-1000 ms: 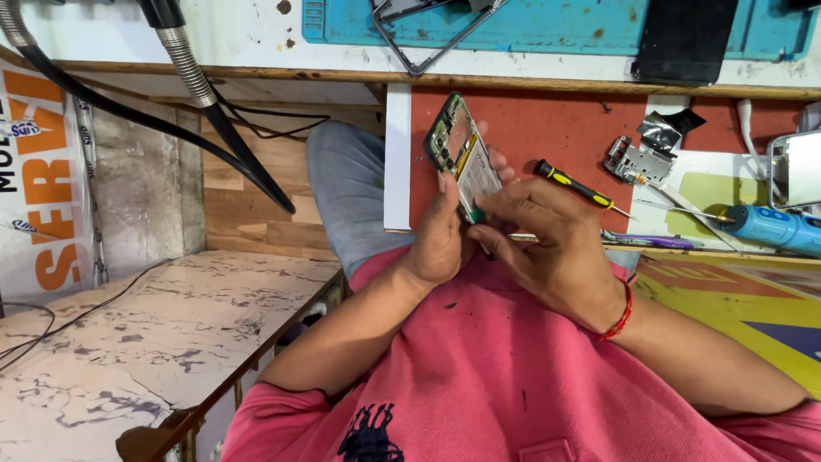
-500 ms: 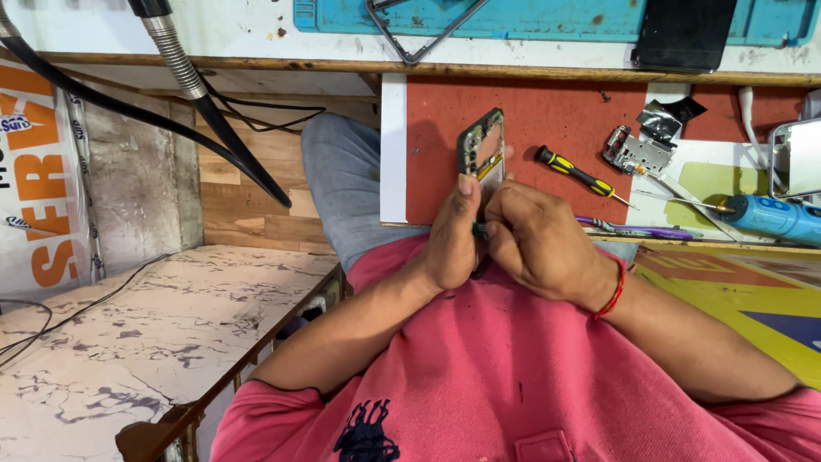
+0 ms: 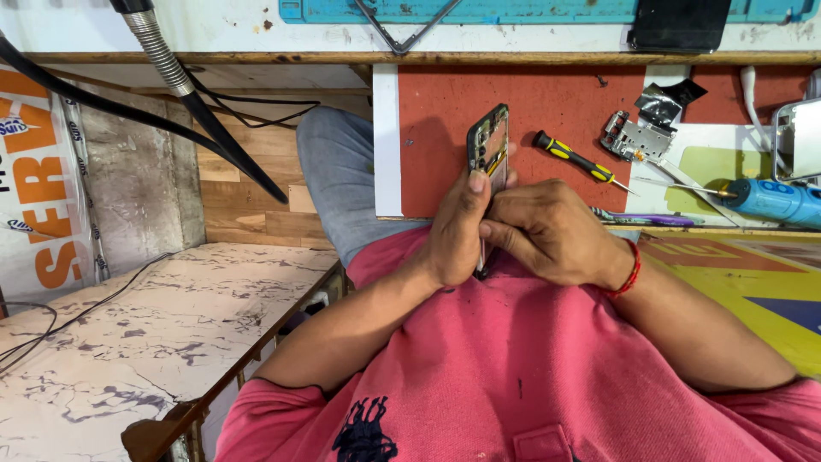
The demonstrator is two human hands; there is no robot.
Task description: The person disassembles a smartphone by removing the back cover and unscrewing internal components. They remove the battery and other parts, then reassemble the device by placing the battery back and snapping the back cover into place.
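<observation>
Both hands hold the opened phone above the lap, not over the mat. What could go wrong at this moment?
1. The opened phone is pinched on edge between left hand and right hand, above the lap; a slip could drop it.
2. Its exposed inner parts face the fingers and might get scratched.
3. The screwdriver lies loose on the red mat and could roll.

Colours at the bench

Shirt (image 3: 513,359) pink with a dark emblem; mat (image 3: 445,137) brick red with a white edge; screwdriver (image 3: 575,160) black and yellow; tool (image 3: 774,202) bright blue; wristband (image 3: 630,269) red; trousers (image 3: 338,175) grey-blue; slab (image 3: 128,334) white, veined grey; phone (image 3: 487,150) frame black.
</observation>
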